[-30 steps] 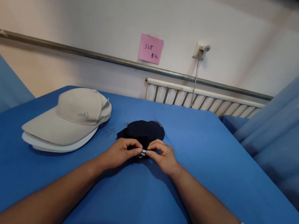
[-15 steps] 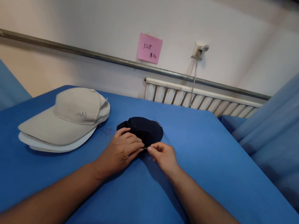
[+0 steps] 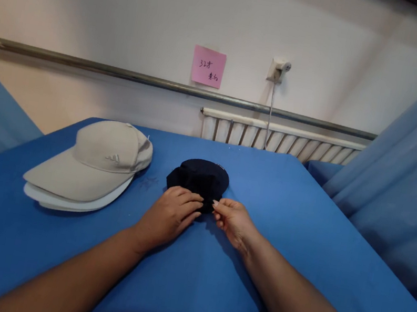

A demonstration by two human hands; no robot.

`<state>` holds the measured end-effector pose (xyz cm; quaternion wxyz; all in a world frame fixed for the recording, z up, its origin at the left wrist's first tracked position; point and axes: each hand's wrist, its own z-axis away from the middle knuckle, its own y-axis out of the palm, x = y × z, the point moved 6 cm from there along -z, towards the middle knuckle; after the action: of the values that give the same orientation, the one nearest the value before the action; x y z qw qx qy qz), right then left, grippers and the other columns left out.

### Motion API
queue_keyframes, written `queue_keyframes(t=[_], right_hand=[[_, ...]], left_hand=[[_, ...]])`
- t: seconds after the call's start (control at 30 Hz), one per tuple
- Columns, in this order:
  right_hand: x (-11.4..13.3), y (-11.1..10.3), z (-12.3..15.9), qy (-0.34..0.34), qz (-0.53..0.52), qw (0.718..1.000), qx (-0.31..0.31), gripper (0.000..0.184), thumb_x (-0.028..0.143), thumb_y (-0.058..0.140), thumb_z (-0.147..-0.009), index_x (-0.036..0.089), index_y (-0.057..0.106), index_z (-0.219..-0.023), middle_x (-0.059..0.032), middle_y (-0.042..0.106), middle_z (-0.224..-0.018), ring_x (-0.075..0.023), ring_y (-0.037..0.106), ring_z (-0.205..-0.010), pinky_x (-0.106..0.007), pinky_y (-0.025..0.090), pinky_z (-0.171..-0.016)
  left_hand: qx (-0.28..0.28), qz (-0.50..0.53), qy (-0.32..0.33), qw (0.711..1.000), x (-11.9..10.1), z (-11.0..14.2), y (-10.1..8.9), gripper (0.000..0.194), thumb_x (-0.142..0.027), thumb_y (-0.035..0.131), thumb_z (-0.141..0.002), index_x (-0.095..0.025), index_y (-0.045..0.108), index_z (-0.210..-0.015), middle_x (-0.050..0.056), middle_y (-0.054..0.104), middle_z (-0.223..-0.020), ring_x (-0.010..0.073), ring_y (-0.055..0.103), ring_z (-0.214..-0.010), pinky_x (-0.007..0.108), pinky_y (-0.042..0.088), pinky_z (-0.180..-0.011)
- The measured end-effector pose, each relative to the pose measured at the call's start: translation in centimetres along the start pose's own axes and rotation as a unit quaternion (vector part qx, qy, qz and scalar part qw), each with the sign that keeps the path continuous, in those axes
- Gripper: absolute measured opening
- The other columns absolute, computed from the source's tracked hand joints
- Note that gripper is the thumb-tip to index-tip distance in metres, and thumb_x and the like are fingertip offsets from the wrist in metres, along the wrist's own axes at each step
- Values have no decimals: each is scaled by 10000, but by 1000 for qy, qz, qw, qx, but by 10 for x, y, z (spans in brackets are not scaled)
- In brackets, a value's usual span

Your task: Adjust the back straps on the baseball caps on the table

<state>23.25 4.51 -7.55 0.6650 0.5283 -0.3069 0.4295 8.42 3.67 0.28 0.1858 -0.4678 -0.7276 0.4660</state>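
A dark navy cap [image 3: 199, 175] lies in the middle of the blue-covered table, its brim toward the far right. My left hand [image 3: 171, 214] is closed on the cap's near left edge, fingers pointing right and thumb underneath. On the near right side, my right hand [image 3: 232, 219] pinches the cap's edge between thumb and forefinger. What exactly lies between those fingertips is too small to make out. To the left, a beige cap [image 3: 104, 146] with a small logo rests on top of a white cap [image 3: 80, 205], of which mostly the brim shows.
The blue table cover [image 3: 273, 294] spreads under everything. Behind it are a white radiator [image 3: 252, 134], a metal rail [image 3: 126, 74], a pink note [image 3: 208, 67] and a plugged-in socket [image 3: 277, 71]. Blue curtains [image 3: 409, 173] hang at both sides.
My right hand has shifted slightly right along the cap's near edge. The navy cap's crown looks fuller and turned a little; my left hand has slid slightly down its edge.
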Motion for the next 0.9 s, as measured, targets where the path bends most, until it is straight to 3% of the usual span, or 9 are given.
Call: queue_keyframes(t=[0.13, 0.23, 0.4, 0.5, 0.57, 0.67, 0.73, 0.9], right_hand=[[4, 4, 3, -27, 8, 999, 28, 359, 381, 856, -601, 175, 564, -633, 39, 547, -544, -74, 472, -487, -208, 354, -478], [3, 8, 5, -32, 6, 999, 43, 371, 390, 855, -613, 171, 557, -647, 43, 548, -535, -65, 476, -480, -203, 368, -490], [0, 8, 7, -32, 9, 999, 18, 340, 359, 824, -656, 176, 553, -751, 24, 602, -613, -94, 574, -542, -225, 449, -541], [7, 8, 7, -127, 76, 989, 10, 337, 256, 768, -694, 206, 546, -943, 31, 630, -699, -133, 651, -631, -258, 493, -602], [13, 11, 9, -206, 176, 962, 18, 366, 180, 696, -739, 230, 549, -1070, 37, 634, -746, -134, 664, -673, -272, 505, -652], [16, 13, 11, -276, 340, 899, 24, 350, 111, 609, -795, 234, 599, -1122, 25, 647, -776, -126, 652, -711, -278, 506, -713], [17, 11, 11, -286, 411, 866, 16, 293, 109, 610, -813, 222, 629, -1083, 19, 655, -769, -127, 638, -701, -273, 502, -702], [25, 8, 11, -277, 509, 815, 19, 137, 154, 711, -781, 214, 661, -893, 24, 612, -741, -115, 560, -624, -251, 463, -611]], left_hand=[[-8, 60, -94, 994, 15, 3, 7, 314, -342, 601, -890, -224, 615, -1180, 67, 704, -1065, 238, 624, -980, 418, 469, -893], [-23, 84, -145, 986, 18, 3, 13, 299, -369, 648, -846, -212, 628, -1100, 57, 698, -987, 230, 625, -921, 395, 482, -846], [-41, 80, -134, 987, 15, 2, 14, 120, -298, 603, -876, -199, 640, -932, 34, 678, -868, 203, 603, -846, 362, 469, -799], [-42, 76, -124, 988, 17, 2, 11, 100, -275, 578, -896, -200, 641, -920, 28, 681, -853, 195, 597, -829, 350, 457, -783], [-34, 72, -112, 991, 18, 2, 9, 95, -267, 574, -901, -202, 643, -907, 24, 681, -844, 193, 591, -822, 349, 449, -778], [-18, 55, -76, 995, 13, 2, 9, 101, -245, 555, -917, -193, 641, -909, 30, 680, -864, 192, 579, -831, 355, 440, -790], [-8, 33, -52, 998, 9, 2, 10, 117, -231, 534, -931, -186, 642, -920, 37, 673, -872, 191, 570, -833, 361, 434, -799], [20, -30, 6, 999, 1, 2, 14, 171, -183, 483, -953, -172, 646, -901, 51, 664, -875, 193, 565, -847, 367, 421, -809]])
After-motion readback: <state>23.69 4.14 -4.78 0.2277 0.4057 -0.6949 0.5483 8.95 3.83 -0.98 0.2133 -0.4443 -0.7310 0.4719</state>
